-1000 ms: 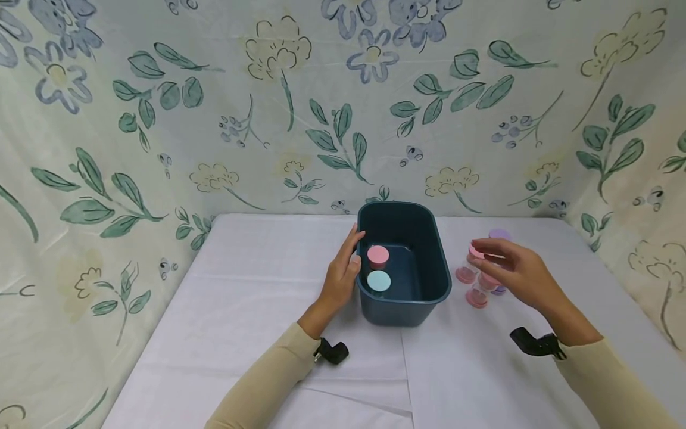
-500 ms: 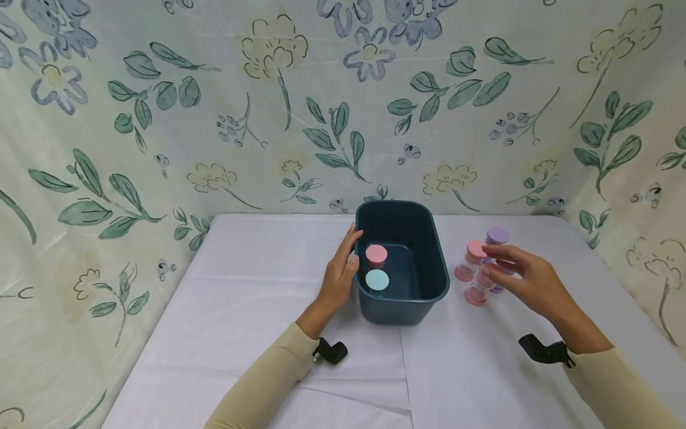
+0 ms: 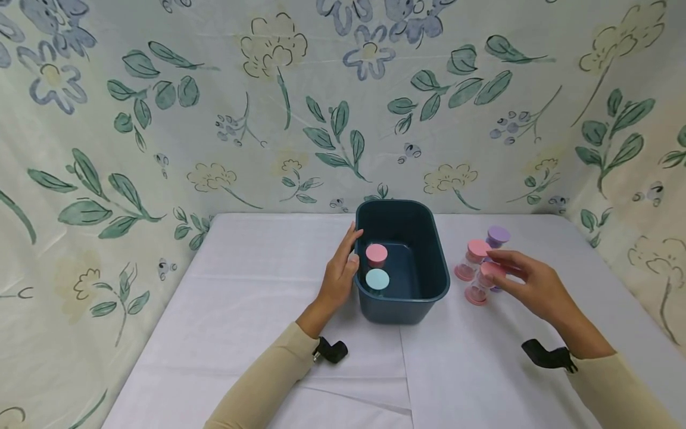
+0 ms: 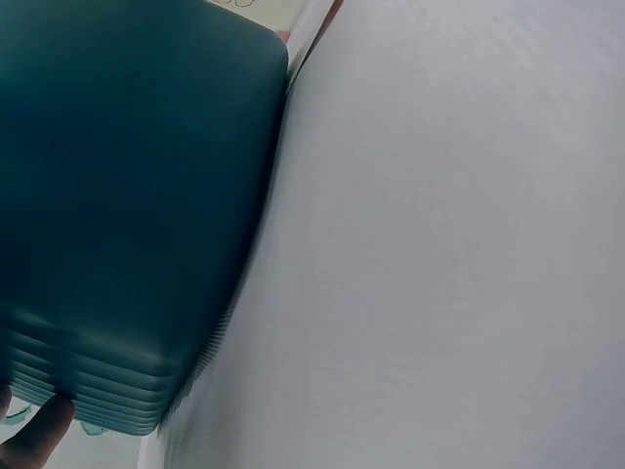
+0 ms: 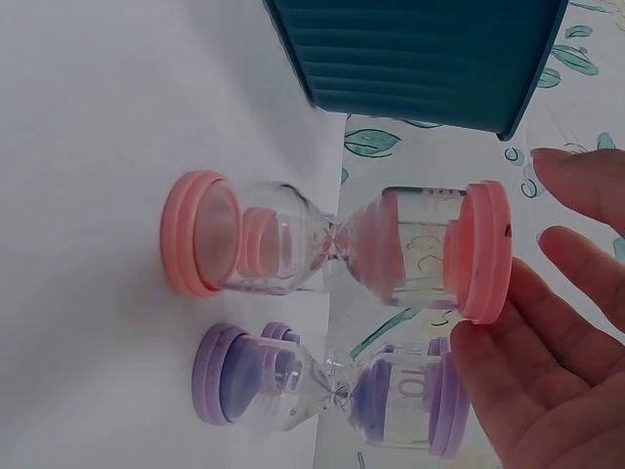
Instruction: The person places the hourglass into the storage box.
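right hand (image 3: 527, 283): fingers spread, touching nearest pink-capped clear sand timer (image 3: 480, 282) | pinch its top cap, lift straight, clear purple-capped timer (image 3: 497, 238) at 1 o'clock | left hand (image 3: 337, 275): flat against dark teal plastic bin (image 3: 423, 307), brace it

The head view looks forward and down from above the table (image 3: 257, 298), far enough off to take in the teal bin (image 3: 423, 292) at frame centre and the floral backdrop filling the upper half. The left wrist view sits very close to the bin's outer wall (image 4: 127, 195), which fills the left of the frame, blurred; it seems to face along the cloth. The right wrist view is tipped sideways, close on two hourglasses (image 5: 337, 244), with the bin (image 5: 430, 59) along its top edge, shared by all three views
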Available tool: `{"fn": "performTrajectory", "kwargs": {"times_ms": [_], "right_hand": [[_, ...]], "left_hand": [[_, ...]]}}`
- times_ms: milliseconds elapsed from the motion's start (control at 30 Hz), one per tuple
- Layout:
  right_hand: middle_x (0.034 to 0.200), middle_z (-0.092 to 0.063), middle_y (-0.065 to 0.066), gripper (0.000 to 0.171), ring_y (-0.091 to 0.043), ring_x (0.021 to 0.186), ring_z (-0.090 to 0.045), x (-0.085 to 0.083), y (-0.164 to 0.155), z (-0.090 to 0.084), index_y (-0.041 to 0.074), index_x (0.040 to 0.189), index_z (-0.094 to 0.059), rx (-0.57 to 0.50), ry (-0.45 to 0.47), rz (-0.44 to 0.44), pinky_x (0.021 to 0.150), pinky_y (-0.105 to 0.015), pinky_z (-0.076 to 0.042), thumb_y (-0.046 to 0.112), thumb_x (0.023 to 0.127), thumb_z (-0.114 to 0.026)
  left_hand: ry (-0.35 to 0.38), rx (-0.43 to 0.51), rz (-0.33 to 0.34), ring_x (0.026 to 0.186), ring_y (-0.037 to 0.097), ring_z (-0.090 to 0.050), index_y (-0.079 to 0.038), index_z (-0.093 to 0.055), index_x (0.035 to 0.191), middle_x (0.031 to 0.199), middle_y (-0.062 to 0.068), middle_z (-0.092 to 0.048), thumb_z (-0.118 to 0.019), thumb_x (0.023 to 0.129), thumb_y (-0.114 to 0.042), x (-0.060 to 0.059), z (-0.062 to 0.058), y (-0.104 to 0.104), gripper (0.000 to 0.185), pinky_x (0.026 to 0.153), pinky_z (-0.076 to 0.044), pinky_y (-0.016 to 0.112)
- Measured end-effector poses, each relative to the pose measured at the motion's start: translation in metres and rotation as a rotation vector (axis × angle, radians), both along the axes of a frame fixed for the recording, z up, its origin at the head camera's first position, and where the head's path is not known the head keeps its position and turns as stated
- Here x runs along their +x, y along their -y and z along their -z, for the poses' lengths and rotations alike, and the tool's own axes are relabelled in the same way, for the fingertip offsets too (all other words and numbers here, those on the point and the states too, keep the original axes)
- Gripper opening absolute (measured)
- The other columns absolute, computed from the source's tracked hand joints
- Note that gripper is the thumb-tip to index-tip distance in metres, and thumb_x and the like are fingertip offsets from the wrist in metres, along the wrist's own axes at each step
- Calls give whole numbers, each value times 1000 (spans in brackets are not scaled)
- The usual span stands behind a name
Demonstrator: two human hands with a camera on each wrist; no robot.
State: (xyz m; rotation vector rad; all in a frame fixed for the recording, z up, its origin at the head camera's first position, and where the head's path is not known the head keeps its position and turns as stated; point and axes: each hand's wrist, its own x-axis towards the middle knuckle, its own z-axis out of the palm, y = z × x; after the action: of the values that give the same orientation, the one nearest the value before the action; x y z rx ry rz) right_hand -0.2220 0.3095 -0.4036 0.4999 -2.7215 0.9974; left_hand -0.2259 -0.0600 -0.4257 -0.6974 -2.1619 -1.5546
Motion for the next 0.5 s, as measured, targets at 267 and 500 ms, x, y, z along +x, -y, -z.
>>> {"fn": "performTrajectory", "kwargs": {"times_ms": [267,500], "right_hand": [[126,-57,-24,51,-43,112,-54,-1,-5,8,1,132,-54,-3,7,6,76,2,-36,19,87,-71],[124,-58,-23,52,-40,110,-55,-3,-6,13,0,131,-54,-12,14,11,78,1,-37,19,87,-72]], "left_hand": [[3,-11,-7,144,36,-21,7,-34,144,156,23,-22,-34,98,-11,-1,0,-1,49,114,-22,46],[12,-3,-15,143,37,-22,8,-35,143,155,25,-22,-34,100,-16,-2,0,-3,50,114,-22,48]]}}
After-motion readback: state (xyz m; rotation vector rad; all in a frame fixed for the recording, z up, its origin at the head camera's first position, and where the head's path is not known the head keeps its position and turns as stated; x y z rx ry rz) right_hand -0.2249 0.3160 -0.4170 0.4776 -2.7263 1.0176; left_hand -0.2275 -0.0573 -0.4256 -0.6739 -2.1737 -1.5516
